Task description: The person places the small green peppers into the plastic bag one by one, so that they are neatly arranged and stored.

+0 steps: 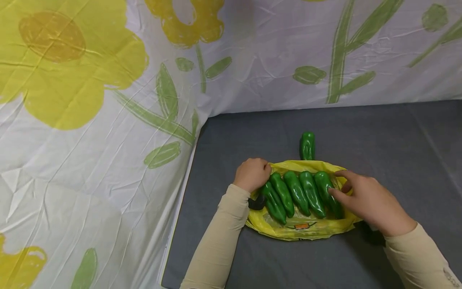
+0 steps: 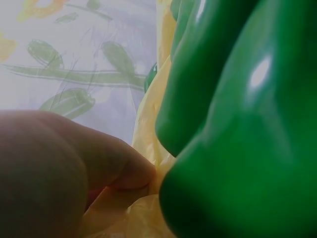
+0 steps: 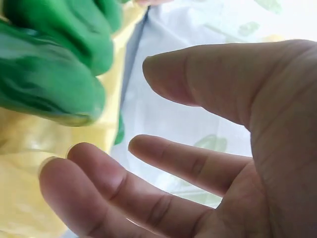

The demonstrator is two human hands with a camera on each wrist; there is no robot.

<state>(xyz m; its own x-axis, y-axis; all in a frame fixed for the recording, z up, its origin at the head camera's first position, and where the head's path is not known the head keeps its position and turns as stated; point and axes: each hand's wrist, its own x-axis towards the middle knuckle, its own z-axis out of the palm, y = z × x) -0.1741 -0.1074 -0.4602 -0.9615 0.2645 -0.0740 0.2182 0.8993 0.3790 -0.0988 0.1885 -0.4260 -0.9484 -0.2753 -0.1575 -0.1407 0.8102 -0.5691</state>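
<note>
Several glossy green peppers [image 1: 296, 192] lie side by side in a yellow plastic bag [image 1: 278, 233], its mouth spread wide in the head view. At the bag's left rim my left hand [image 1: 252, 175] pinches the thin plastic between thumb and finger; the left wrist view shows peppers [image 2: 237, 148] right beside that pinch. My right hand [image 1: 373, 202] is at the bag's right side, thumb near the rightmost pepper [image 1: 326, 192]. In the right wrist view its fingers [image 3: 148, 193] are spread and hold nothing. Another pepper [image 1: 308, 145] lies beyond the bag's far rim.
The bag rests on a dark grey tabletop [image 1: 397, 152]. A white cloth with printed flowers [image 1: 267, 60] hangs behind the table and along its left edge. Dark wrist-worn pieces [image 1: 257, 202] sit at the bag's left side.
</note>
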